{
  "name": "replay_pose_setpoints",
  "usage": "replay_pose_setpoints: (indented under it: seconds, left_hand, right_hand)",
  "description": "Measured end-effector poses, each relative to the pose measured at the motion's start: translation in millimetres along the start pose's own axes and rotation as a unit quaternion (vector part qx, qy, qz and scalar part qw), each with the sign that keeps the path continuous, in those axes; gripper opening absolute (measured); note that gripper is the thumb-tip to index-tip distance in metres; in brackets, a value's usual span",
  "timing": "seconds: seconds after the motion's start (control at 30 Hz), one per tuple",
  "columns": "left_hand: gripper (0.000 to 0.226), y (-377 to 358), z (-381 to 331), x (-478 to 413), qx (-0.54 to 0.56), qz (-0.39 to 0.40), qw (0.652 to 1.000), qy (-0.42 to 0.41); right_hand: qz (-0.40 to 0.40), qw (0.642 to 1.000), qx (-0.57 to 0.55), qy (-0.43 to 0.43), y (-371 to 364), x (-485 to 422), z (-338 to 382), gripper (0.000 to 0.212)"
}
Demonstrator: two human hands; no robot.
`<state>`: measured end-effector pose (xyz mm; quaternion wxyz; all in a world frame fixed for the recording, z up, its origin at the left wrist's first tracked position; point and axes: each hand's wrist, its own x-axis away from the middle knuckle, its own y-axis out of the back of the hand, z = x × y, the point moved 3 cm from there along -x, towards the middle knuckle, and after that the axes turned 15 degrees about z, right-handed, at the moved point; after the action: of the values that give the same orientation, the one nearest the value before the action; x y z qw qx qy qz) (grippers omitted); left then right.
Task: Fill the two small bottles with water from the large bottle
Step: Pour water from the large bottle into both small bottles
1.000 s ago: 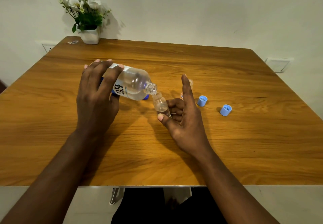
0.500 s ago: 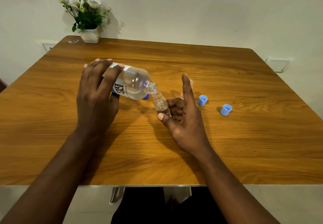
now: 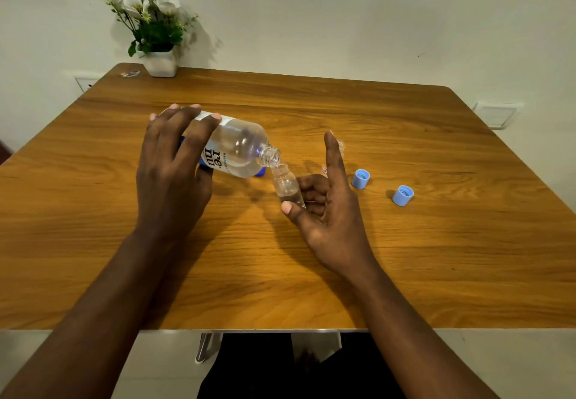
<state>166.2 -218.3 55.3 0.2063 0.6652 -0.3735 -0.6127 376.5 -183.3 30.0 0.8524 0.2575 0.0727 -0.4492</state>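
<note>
Nothing has visibly moved since earlier. Left hand (image 3: pixel 173 174) clasps the large bottle (image 3: pixel 240 149) on its side above the table (image 3: pixel 405 258), mouth touching the small bottle (image 3: pixel 287 185) pinched upright in the right hand (image 3: pixel 327 211), forefinger raised.

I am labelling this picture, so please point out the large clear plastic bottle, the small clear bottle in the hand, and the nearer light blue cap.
large clear plastic bottle (image 3: pixel 240 146), head view, shoulder.
small clear bottle (image 3: pixel 286 185), head view, body.
nearer light blue cap (image 3: pixel 402 195), head view, side wall.
</note>
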Motion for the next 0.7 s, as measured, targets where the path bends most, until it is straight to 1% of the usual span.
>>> replay_pose_setpoints:
  seconds: [0.53, 0.63, 0.7]
  left_hand:
    - [0.064, 0.4, -0.6, 0.0, 0.000, 0.001, 1.000, 0.003]
    - [0.064, 0.9, -0.3, -0.2, -0.001, 0.001, 1.000, 0.000]
    - [0.065, 0.7, -0.5, -0.2, -0.001, 0.002, 1.000, 0.000]
  right_hand:
    - [0.010, 1.000, 0.010, -0.020, 0.5, 1.8, 4.5, 0.101]
    - [0.011, 1.000, 0.001, -0.021, 0.8, 2.6, 3.3, 0.097]
    - [0.009, 1.000, -0.004, -0.019, 0.6, 2.3, 3.8, 0.091]
